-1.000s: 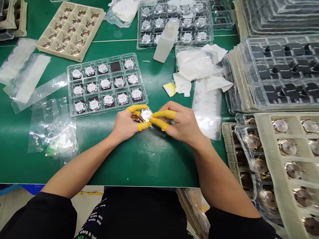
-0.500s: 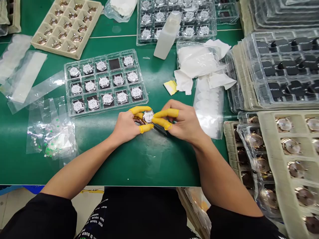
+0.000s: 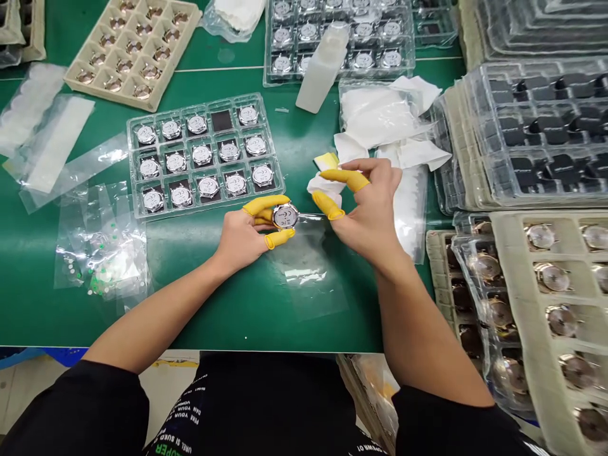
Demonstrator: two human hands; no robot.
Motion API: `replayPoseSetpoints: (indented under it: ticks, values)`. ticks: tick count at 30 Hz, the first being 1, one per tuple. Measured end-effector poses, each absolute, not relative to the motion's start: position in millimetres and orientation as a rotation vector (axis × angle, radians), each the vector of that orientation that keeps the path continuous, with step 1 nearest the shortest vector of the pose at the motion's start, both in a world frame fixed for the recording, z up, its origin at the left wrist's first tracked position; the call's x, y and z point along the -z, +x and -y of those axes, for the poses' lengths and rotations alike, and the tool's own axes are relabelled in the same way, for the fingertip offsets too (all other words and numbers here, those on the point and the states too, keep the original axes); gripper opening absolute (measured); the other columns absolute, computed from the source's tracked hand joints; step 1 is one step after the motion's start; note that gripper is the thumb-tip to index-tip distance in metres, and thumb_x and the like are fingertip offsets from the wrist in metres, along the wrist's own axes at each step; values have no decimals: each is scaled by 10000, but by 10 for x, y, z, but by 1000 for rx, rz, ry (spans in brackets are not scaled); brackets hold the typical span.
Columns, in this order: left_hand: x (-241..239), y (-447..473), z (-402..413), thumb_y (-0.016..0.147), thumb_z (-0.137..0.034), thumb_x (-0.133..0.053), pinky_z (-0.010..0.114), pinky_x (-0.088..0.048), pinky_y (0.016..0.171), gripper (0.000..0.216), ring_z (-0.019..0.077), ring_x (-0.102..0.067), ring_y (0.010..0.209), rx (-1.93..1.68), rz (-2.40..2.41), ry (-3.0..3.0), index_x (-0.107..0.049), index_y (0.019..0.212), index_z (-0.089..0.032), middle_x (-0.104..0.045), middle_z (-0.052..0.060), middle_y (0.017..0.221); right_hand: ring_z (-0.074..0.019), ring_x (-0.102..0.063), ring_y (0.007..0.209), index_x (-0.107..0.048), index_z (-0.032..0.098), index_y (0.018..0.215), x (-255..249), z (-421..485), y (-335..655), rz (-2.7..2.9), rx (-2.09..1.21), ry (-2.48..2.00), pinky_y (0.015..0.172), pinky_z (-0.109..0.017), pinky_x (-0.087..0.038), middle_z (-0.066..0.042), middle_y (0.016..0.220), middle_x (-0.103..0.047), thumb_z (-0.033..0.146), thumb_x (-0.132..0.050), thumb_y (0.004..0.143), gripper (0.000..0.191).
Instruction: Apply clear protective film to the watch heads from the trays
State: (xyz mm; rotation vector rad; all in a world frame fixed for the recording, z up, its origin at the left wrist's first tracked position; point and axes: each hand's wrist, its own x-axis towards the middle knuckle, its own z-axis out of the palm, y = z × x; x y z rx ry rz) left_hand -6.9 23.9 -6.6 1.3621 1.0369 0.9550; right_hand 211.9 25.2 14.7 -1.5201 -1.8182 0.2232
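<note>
My left hand (image 3: 249, 231), with yellow finger cots on its fingertips, grips a round silver watch case (image 3: 285, 216) by its rim. The case back faces up and shows a CE mark. To its right, my right hand (image 3: 363, 206) also wears yellow finger cots. Its thumb and forefinger curve around a crumpled white tissue (image 3: 327, 185), apart from the watch case. A thin shiny strip (image 3: 311, 217) runs between the case and the right thumb; its kind is unclear. Beyond my left hand lies a clear tray (image 3: 209, 206) of similar watch cases, one compartment without a case.
A clear plastic bag (image 3: 313, 288) lies before my hands. Farther off are a white bottle (image 3: 322, 66), a pack of wipes (image 3: 380, 114) and a beige tray (image 3: 114, 95) of watch cases. Stacked trays (image 3: 484, 145) border the right; small bags (image 3: 102, 253) lie left.
My right hand has drawn away from the watch case, to the right and farther from me. White tissue now shows between its fingers. My left hand stays, with the case tilted a little.
</note>
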Motion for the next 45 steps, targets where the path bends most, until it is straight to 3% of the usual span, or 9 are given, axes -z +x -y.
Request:
replayPoseSetpoints:
  ticks: [2,5,9,15,21,29,36,42,45]
  values:
    - [84,-79,-221,732,-325,-889,339,-696,940,545,185,-802,949,-987,-1013,1438,-757,1248,-214,-832,25,1035,-318,-605,1136,-731,285,1253,-209,-219,2209,1959,-353,-1474,979,-508,-457,-106,1189,-726,431,-672,973,321]
    - [118,-94,-197,761,-329,-875,353,-695,959,503,183,-802,933,-1032,-966,1564,-772,1242,-223,-834,15,1037,-288,-645,1027,-758,297,1161,-290,-154,2247,2084,-534,-1397,909,-459,-437,-66,1021,-774,378,-670,974,222]
    - [139,-102,-187,779,-316,-864,326,-708,886,471,160,-789,842,-1071,-923,1687,-786,1233,-221,-833,12,1002,-254,-654,926,-780,277,1049,-335,-121,2214,2112,-497,-1351,862,-426,-375,-50,915,-761,308,-681,953,141]
    - [156,-108,-195,780,-341,-875,325,-706,878,484,181,-808,882,-1144,-900,1765,-781,1234,-202,-841,52,1070,-246,-686,956,-752,276,1121,-367,-112,2210,2153,-537,-1295,884,-414,-343,-32,982,-796,313,-700,938,194]
    - [197,-125,-206,789,-325,-882,279,-681,802,418,164,-799,820,-1268,-835,1969,-804,1189,-229,-851,37,1011,-222,-716,891,-745,252,1123,-378,-113,2190,2078,-637,-1313,913,-413,-353,-19,939,-805,206,-629,947,216]
    - [181,-101,-250,798,-212,-880,182,-624,657,420,114,-775,700,-1471,-686,2186,-793,1209,-228,-858,21,971,-201,-655,810,-710,240,964,-376,-111,2196,2159,-575,-1257,910,-417,-355,1,869,-769,240,-642,941,72]
    - [137,-100,-213,775,-206,-901,214,-676,791,462,129,-799,789,-1322,-665,2008,-798,1225,-224,-852,41,1062,-242,-597,779,-644,241,982,-225,-131,2092,2201,-403,-1411,949,-474,-405,-52,917,-764,218,-507,988,139]
    - [94,-100,-194,708,-265,-928,248,-697,783,477,132,-777,750,-1145,-786,1774,-818,1168,-198,-846,23,961,-231,-544,713,-631,233,974,-88,-128,2015,1959,-353,-1612,757,-411,-458,-65,862,-694,301,-505,1021,151]
    - [60,-93,-225,655,-324,-945,279,-701,822,553,159,-787,802,-1006,-929,1550,-811,1171,-179,-837,30,935,-219,-567,738,-652,236,976,-110,-155,2070,1824,-374,-1630,747,-400,-475,-54,846,-648,372,-536,1034,188]
